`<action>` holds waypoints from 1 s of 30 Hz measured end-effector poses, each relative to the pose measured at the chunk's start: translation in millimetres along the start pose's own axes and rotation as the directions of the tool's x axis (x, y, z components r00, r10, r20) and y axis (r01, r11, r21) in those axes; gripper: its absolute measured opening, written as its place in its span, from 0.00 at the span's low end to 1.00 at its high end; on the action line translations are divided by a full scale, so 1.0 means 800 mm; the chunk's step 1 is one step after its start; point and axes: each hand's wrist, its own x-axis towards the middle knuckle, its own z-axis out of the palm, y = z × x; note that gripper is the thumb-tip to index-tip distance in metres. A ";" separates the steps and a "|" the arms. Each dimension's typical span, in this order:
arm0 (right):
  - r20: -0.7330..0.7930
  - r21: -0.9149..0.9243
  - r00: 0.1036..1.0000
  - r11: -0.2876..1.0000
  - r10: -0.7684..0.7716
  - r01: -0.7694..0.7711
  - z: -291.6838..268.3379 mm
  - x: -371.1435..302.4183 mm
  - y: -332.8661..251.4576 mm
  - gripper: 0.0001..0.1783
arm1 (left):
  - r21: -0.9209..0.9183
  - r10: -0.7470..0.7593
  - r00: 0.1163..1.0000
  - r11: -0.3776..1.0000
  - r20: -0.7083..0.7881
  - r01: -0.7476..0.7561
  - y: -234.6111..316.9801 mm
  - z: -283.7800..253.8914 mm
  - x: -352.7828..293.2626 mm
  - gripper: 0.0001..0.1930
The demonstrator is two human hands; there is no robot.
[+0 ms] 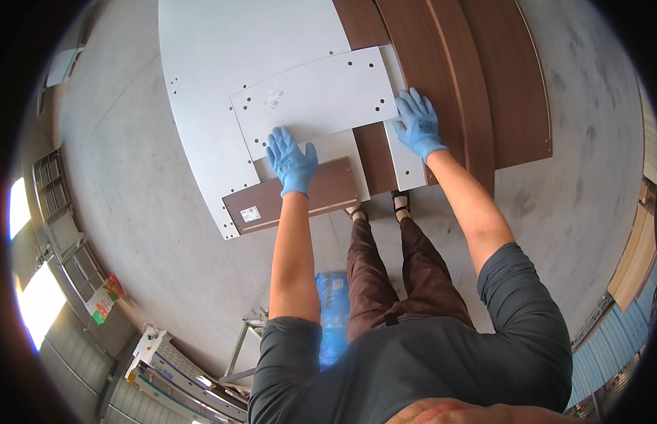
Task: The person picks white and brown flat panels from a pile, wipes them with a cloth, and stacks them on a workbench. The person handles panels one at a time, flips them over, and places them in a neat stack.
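Note:
My left hand (292, 162), in a blue glove, reaches over the near edge of a white drilled panel (321, 95), its fingers stretched out. At that panel's right end lies my right hand (417, 124), gloved alike, fingers extended and spread over the end of the panel and a brown board beside it. The white panel has dark holes near both ends and a small clear packet or label (274, 97) on top. A brown board (293, 194) with a white sticker lies just below my left hand, partly covered by my wrist.
Larger white panels (237, 42) lie beneath, at the far left. Long brown boards (508, 85) are stacked to the right. A blue wrapped bundle (334, 311) lies on the concrete floor (123, 141) by my legs. Metal racks (67, 226) stand at the left.

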 end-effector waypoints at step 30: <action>0.141 0.176 0.984 0.981 -0.109 0.083 -0.061 -0.145 -0.025 0.28 | -0.535 -0.284 0.801 0.622 0.527 0.572 0.073 -0.044 -0.392 0.34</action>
